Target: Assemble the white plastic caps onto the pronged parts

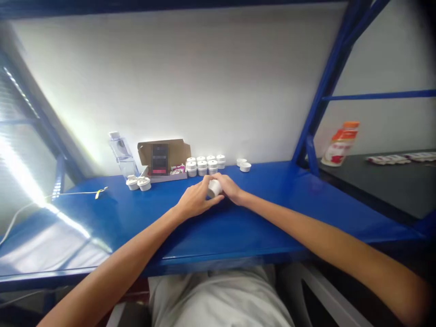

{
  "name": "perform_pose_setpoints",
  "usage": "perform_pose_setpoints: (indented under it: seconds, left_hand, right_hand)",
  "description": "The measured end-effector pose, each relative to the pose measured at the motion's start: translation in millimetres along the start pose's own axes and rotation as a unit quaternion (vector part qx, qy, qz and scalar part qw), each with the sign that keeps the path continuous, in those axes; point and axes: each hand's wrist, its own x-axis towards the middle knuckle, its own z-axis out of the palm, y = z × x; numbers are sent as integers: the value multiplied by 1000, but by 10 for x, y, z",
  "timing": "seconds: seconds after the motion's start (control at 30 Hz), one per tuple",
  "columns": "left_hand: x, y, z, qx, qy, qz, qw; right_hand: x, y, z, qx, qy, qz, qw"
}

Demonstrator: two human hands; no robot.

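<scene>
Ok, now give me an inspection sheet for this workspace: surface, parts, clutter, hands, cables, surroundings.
Surface: blue tabletop, glossy, bright glare at its left.
Job's things: white piece between the hands; cluster of white round pieces behind it; two more white pieces left; two small white cups right.
Clutter: open cardboard box with a dark panel; clear bottle, leaning in view.
Grippers: bare left hand and right hand, both on the white piece.
Cables: one pale cable at left, yellow tag near its end.
Surroundings: blue frame, pale wall; orange-capped bottle on a dark surface, right.
</scene>
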Motion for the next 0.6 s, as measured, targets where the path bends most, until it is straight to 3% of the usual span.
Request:
perform_pose_setpoints:
  seconds: [0.1,0.2,0.3,0.37,0.43,0.5,0.53,0.6]
  left_hand:
    - [-18,-42,27,144,13,47,988]
    - [-10,-134,-7,241,40,127,961]
    - [-3,-132,-13,264,61,172,947]
    - [3,-96,-11,234,76,175,953]
    - [19,-55,-22,154,109,137,973]
    - [48,-17,-50,25,155,49,986]
    - [66,-2,-69,-55,177,-5,983]
    - [107,4,-118,-227,198,-112,947]
  right_hand:
    - [-15,-37,-33,-29,-34,51,998]
    - [-20,-89,-91,-38,-26,79,996]
    - [-23,-108,-94,-20,-10,85,996]
    - [-33,-108,-49,11,-1,91,996]
    - [-59,-120,24,37,12,62,997]
    - [-104,-162,97,36,40,-9,998]
    - [-130,-193,121,21,59,-61,996]
    - [-171,-260,115,-51,75,-189,978]
